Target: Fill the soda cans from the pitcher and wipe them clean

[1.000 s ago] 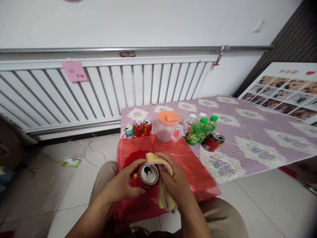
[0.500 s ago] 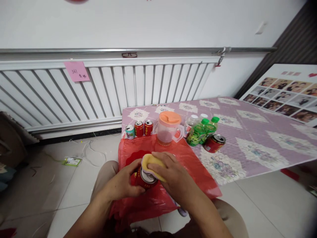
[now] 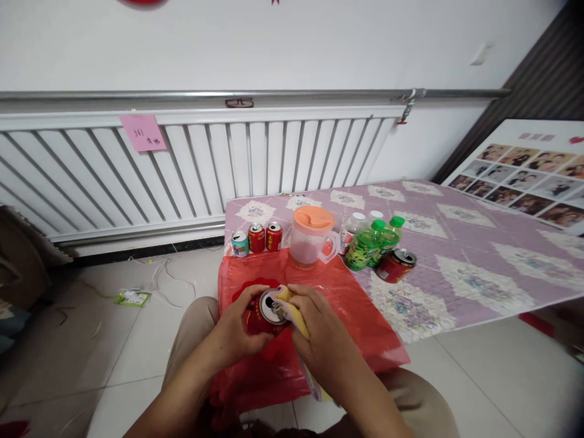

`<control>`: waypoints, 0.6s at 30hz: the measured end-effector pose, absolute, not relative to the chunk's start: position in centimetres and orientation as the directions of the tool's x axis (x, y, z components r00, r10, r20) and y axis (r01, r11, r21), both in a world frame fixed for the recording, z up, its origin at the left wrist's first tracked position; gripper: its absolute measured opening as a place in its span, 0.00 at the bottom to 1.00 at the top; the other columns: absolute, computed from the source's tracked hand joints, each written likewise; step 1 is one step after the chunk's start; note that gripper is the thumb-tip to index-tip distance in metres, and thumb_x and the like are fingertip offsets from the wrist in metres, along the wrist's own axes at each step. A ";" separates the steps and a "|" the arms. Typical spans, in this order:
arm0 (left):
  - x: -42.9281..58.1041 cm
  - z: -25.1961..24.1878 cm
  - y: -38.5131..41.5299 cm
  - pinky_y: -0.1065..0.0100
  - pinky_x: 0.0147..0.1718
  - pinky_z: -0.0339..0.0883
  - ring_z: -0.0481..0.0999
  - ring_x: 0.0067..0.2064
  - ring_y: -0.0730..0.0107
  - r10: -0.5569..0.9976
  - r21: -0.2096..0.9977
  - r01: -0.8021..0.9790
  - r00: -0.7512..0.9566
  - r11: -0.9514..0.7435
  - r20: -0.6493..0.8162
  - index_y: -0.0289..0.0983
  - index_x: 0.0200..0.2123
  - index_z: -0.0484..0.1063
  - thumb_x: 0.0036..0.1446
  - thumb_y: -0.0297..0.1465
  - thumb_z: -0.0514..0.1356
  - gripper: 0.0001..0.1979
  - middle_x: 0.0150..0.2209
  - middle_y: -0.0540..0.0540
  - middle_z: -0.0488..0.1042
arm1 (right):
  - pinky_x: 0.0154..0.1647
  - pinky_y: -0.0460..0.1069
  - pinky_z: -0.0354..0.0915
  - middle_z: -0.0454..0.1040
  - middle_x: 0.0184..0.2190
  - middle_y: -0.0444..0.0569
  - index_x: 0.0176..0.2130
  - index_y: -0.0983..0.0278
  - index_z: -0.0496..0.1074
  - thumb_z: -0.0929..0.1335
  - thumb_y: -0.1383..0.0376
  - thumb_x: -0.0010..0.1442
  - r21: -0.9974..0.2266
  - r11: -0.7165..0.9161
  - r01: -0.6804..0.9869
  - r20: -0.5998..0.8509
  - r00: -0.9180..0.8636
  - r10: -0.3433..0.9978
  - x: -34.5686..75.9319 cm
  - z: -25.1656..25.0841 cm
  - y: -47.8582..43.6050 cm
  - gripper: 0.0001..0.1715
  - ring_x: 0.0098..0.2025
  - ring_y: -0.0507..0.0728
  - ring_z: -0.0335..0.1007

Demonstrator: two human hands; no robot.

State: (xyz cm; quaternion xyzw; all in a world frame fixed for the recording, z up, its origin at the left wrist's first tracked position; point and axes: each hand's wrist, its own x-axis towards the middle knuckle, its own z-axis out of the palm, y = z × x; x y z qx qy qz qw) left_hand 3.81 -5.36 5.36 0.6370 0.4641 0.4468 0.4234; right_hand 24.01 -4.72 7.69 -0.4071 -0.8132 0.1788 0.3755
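Observation:
My left hand [image 3: 237, 328] is wrapped round a red drink can [image 3: 262, 322], whose opened silver top faces up toward me. In my right hand [image 3: 319, 325] is a folded yellow cloth [image 3: 296, 316] with a pale purple edge. It touches the right side of the can's rim, and a tail of it hangs below my palm. Both hands are above a red plastic sheet [image 3: 337, 304] spread over the table's near edge and my lap. Beyond them stands a clear plastic pitcher [image 3: 303, 243] with an orange lid.
Left of the pitcher stand a teal can [image 3: 239, 244] and two small red cans [image 3: 256, 238]. To its right are green-capped bottles [image 3: 360, 249], white-capped bottles and a tilted dark red can [image 3: 396, 266]. A white radiator [image 3: 205, 164] lies behind the patterned tablecloth [image 3: 438, 255].
The cloth has moved off the can's top to the right side of its rim, uncovering the opening. My right hand has turned, and more of the cloth hangs down.

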 end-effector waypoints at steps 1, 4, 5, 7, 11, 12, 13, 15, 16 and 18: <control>3.8 5.3 -5.3 0.55 0.60 0.64 0.73 0.58 0.53 0.970 0.955 0.206 0.160 -0.213 0.182 0.41 0.54 0.68 0.41 0.23 0.68 0.34 0.56 0.42 0.73 | 0.58 0.62 0.67 0.75 0.53 0.54 0.51 0.58 0.72 0.66 0.70 0.60 -0.650 0.565 0.509 0.449 -0.343 0.825 24.2 7.5 -4.7 0.20 0.57 0.64 0.70; 3.5 5.1 -5.3 0.54 0.62 0.62 0.71 0.60 0.51 0.974 0.966 0.176 0.157 -0.190 0.163 0.41 0.55 0.68 0.40 0.22 0.69 0.36 0.57 0.42 0.73 | 0.54 0.59 0.69 0.76 0.50 0.52 0.49 0.58 0.71 0.67 0.64 0.61 -0.796 0.388 0.465 0.357 -0.158 0.921 25.1 7.2 -4.3 0.16 0.52 0.63 0.73; 3.3 5.1 -5.4 0.54 0.62 0.61 0.70 0.60 0.51 0.974 0.969 0.167 0.170 -0.182 0.153 0.41 0.56 0.68 0.40 0.22 0.69 0.36 0.57 0.42 0.72 | 0.52 0.58 0.69 0.77 0.49 0.52 0.50 0.58 0.71 0.67 0.63 0.61 -0.832 0.332 0.444 0.327 -0.092 0.941 25.3 7.2 -4.2 0.16 0.50 0.63 0.74; 3.3 5.0 -5.4 0.54 0.63 0.61 0.70 0.61 0.50 0.969 0.975 0.148 0.207 -0.166 0.134 0.42 0.56 0.68 0.41 0.22 0.69 0.36 0.58 0.43 0.72 | 0.50 0.56 0.69 0.78 0.47 0.52 0.51 0.58 0.70 0.66 0.60 0.63 -0.888 0.266 0.376 0.285 -0.004 0.958 25.5 7.1 -3.8 0.16 0.48 0.62 0.75; 3.8 4.8 -5.4 0.55 0.61 0.63 0.70 0.60 0.49 0.957 0.987 0.057 0.260 -0.148 0.128 0.41 0.56 0.67 0.42 0.25 0.70 0.35 0.58 0.41 0.72 | 0.55 0.55 0.66 0.76 0.53 0.51 0.52 0.58 0.73 0.65 0.56 0.66 -0.908 0.359 0.217 0.319 -0.199 0.927 24.9 6.6 -3.1 0.18 0.54 0.61 0.72; 3.9 4.8 -5.3 0.55 0.61 0.64 0.71 0.60 0.49 0.956 0.988 0.021 0.255 -0.153 0.142 0.40 0.56 0.67 0.42 0.26 0.70 0.35 0.57 0.40 0.73 | 0.58 0.55 0.64 0.75 0.55 0.51 0.54 0.58 0.73 0.65 0.55 0.66 -0.905 0.385 0.182 0.328 -0.280 0.902 24.6 6.3 -2.9 0.19 0.56 0.61 0.71; 4.0 4.8 -5.3 0.56 0.60 0.64 0.72 0.59 0.50 0.958 0.987 -0.015 0.239 -0.161 0.160 0.40 0.56 0.66 0.43 0.27 0.71 0.35 0.57 0.40 0.73 | 0.59 0.55 0.63 0.75 0.55 0.51 0.55 0.57 0.72 0.65 0.55 0.67 -0.907 0.392 0.151 0.325 -0.338 0.883 24.3 5.9 -2.8 0.20 0.57 0.61 0.70; 4.0 4.9 -5.1 0.57 0.59 0.65 0.73 0.58 0.50 0.966 0.983 -0.077 0.185 -0.168 0.180 0.39 0.55 0.66 0.44 0.29 0.72 0.34 0.56 0.39 0.74 | 0.59 0.56 0.63 0.76 0.54 0.50 0.56 0.57 0.73 0.64 0.54 0.68 -0.932 0.349 0.095 0.292 -0.373 0.881 23.8 4.9 -2.6 0.21 0.56 0.60 0.71; 3.9 5.0 -5.1 0.57 0.58 0.66 0.73 0.58 0.51 0.972 0.980 -0.104 0.150 -0.167 0.181 0.39 0.55 0.66 0.44 0.31 0.72 0.34 0.55 0.39 0.74 | 0.58 0.56 0.64 0.77 0.53 0.50 0.55 0.57 0.73 0.63 0.53 0.68 -0.948 0.311 0.064 0.268 -0.362 0.893 23.5 4.4 -2.6 0.21 0.55 0.61 0.72; 3.6 5.1 -5.0 0.59 0.57 0.66 0.74 0.57 0.52 0.983 0.976 -0.153 0.075 -0.157 0.170 0.40 0.55 0.65 0.45 0.33 0.73 0.34 0.55 0.40 0.74 | 0.58 0.57 0.65 0.78 0.52 0.50 0.54 0.57 0.75 0.64 0.50 0.67 -0.973 0.229 -0.013 0.220 -0.335 0.916 22.8 3.4 -2.7 0.23 0.54 0.61 0.73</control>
